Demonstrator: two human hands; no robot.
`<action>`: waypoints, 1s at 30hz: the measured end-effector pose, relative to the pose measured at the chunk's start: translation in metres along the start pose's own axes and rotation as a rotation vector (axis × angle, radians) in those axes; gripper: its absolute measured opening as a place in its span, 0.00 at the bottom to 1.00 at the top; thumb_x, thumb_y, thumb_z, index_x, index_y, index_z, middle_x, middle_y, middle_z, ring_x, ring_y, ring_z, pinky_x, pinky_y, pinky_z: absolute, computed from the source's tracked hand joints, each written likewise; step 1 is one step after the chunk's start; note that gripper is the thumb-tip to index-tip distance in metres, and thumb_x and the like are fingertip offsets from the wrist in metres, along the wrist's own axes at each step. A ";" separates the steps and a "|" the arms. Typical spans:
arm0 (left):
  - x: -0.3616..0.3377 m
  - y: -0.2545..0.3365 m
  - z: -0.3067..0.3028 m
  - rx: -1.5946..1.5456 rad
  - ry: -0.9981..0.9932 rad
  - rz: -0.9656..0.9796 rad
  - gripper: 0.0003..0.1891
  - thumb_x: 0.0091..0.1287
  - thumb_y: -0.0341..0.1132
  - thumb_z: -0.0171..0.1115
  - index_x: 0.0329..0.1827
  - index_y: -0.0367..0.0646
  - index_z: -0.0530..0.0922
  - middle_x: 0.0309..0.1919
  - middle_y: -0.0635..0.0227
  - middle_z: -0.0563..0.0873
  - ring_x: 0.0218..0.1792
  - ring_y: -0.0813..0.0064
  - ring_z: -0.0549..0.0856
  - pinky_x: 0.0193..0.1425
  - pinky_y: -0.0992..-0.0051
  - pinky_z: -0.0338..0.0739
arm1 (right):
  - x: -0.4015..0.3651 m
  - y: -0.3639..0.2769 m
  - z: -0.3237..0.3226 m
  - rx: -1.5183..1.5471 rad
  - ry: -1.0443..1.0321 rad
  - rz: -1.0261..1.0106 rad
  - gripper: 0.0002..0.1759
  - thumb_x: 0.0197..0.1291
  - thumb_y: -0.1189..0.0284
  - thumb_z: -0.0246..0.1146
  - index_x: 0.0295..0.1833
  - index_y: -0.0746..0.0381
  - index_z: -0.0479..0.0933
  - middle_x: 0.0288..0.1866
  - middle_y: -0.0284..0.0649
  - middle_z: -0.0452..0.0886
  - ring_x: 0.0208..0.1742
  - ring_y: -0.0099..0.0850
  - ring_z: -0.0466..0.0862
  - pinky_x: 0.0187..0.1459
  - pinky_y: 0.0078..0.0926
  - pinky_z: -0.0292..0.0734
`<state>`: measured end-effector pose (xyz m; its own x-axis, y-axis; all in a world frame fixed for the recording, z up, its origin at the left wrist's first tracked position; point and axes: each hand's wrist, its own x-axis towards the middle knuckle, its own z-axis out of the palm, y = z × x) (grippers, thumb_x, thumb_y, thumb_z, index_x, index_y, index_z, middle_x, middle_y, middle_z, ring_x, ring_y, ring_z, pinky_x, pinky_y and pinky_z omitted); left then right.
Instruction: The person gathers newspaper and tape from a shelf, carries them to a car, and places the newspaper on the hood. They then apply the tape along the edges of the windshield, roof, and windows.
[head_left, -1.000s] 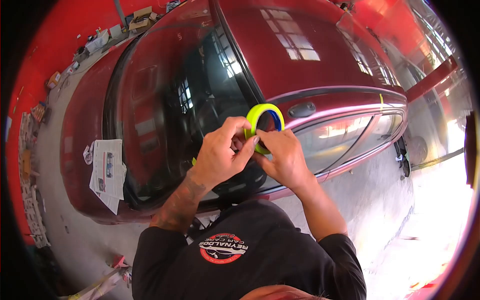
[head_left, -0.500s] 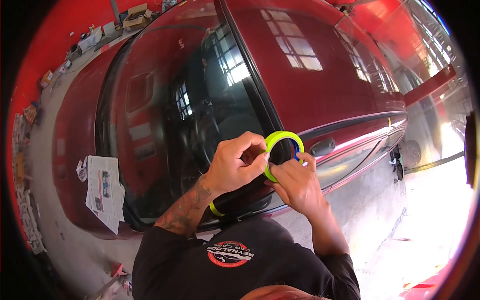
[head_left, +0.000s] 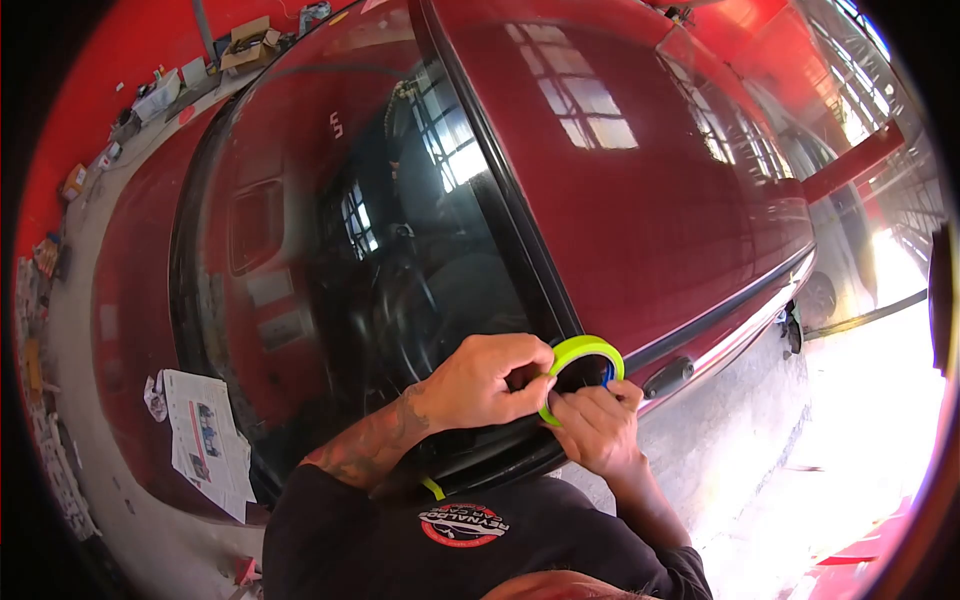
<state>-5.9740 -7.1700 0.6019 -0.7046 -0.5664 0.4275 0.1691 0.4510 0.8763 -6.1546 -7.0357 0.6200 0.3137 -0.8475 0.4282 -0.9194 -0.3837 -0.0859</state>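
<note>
Both my hands are at a roll of bright yellow-green masking tape (head_left: 588,346), held over the corner where the car's windshield (head_left: 430,290) meets the dark red roof (head_left: 640,220). My right hand (head_left: 603,425) grips the roll, its fingers partly inside the ring, where a blue inner edge shows. My left hand (head_left: 490,382) is closed in a pinch at the roll's left edge; whether a tape end lies between the fingertips is hidden. A short strip of yellow-green tape (head_left: 433,488) shows below my left forearm, close to my shirt.
Newspaper sheets (head_left: 207,440) lie on the car's hood (head_left: 135,330) at the left. A cardboard box (head_left: 250,47) and other items stand along the red wall. A dark door handle (head_left: 668,377) is right of my hands. Bright concrete floor (head_left: 740,470) lies beyond.
My hands and the roll appear lower and slightly right in the view. The car and newspaper have shifted too, as the camera moved. The grip looks the same.
</note>
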 end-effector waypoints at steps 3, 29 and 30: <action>0.004 -0.011 0.001 -0.118 0.010 -0.032 0.09 0.65 0.27 0.71 0.44 0.36 0.80 0.31 0.65 0.84 0.29 0.74 0.85 0.34 0.75 0.80 | 0.003 0.001 -0.004 0.006 -0.071 0.036 0.17 0.50 0.66 0.76 0.46 0.59 0.85 0.34 0.29 0.83 0.36 0.26 0.82 0.53 0.36 0.62; 0.021 -0.018 -0.048 -0.110 0.092 0.382 0.16 0.60 0.31 0.78 0.49 0.41 0.82 0.44 0.64 0.89 0.43 0.63 0.88 0.47 0.67 0.78 | 0.065 0.029 -0.033 0.262 -0.085 -0.070 0.16 0.47 0.77 0.74 0.45 0.55 0.87 0.33 0.27 0.84 0.38 0.24 0.84 0.65 0.35 0.68; 0.020 -0.017 -0.051 -0.055 0.056 0.387 0.14 0.59 0.29 0.78 0.45 0.41 0.83 0.40 0.66 0.89 0.40 0.66 0.88 0.45 0.67 0.76 | 0.065 0.030 -0.033 0.249 -0.076 -0.070 0.15 0.47 0.77 0.74 0.44 0.55 0.87 0.33 0.27 0.84 0.38 0.24 0.84 0.65 0.35 0.68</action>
<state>-5.9556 -7.2242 0.6074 -0.5435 -0.3991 0.7385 0.4526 0.6016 0.6582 -6.1694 -7.0901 0.6749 0.3996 -0.8373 0.3732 -0.8111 -0.5126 -0.2817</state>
